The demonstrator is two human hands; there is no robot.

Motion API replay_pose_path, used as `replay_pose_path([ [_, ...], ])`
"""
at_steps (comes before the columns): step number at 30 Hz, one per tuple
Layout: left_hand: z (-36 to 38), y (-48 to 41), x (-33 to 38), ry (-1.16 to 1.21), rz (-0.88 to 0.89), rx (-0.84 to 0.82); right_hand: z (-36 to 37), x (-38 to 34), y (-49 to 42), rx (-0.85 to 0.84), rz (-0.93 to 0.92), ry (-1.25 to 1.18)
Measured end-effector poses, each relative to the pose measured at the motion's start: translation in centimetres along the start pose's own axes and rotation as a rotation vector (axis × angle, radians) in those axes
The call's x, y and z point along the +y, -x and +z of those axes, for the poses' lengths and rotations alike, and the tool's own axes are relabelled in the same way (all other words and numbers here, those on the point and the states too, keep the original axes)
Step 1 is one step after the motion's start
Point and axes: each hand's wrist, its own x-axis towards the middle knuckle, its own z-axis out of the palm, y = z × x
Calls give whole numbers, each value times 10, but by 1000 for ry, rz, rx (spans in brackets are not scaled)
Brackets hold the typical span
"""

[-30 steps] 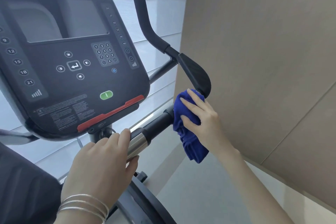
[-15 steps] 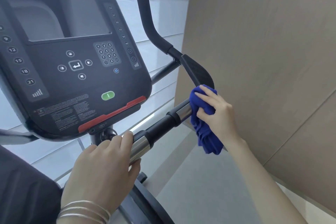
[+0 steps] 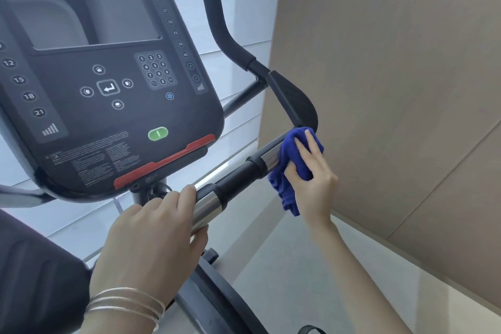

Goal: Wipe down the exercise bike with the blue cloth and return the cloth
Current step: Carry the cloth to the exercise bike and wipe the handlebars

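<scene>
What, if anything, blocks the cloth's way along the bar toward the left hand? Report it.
Nothing visible. The right hand holds the cloth on the far end of the bar; bare bar runs from there to the left hand, which grips it.

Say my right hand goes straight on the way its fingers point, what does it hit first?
Most likely the black arm pad. The right hand holds the blue cloth on the handlebar, fingers aimed upward, and the pad sits just past them; depth is unclear.
</scene>
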Motion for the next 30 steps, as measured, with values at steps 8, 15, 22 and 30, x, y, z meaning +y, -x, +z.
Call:
replay_pose_path([
  [8, 5, 0, -1, 13, 1, -2, -28, -17, -29, -360, -218, 144],
  [15, 3, 0, -1, 30, 7, 3, -33, -34, -106, -816, -121, 334],
  [22, 2, -1, 0, 35, -2, -9, -22, -55, -81, -914, -243, 52],
  [30, 2, 0, -1, -12, 5, -5, -21, -19, -25, -248, -177, 137],
])
